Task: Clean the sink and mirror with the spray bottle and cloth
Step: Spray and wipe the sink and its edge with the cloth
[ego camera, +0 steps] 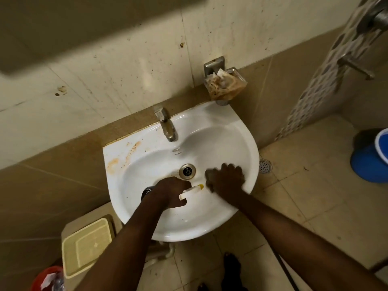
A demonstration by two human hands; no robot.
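Note:
A white sink [210, 116] hangs on the tiled wall, with orange-brown stains [123, 154] on its left ledge. Over the basin's front, my left hand [170, 192] grips a spray bottle [192, 191]. Its white trigger head and yellow nozzle point right, and the dark body shows behind my wrist. On the basin's right inner wall, my right hand [226, 179] presses down with fingers spread. A dull scrap of cloth [207, 173] peeks out at its left edge, blurred, with the rest hidden under the palm. A blurred dark panel [27, 28] at top left may be the mirror.
A metal tap [167, 127] stands at the sink's back, above the drain [187, 171]. A stained soap dish [225, 85] is fixed to the wall at the right. A blue bucket [369, 160] stands on the floor at the right. A bin with a yellow lid [86, 246] and a red bin [48, 278] stand at lower left.

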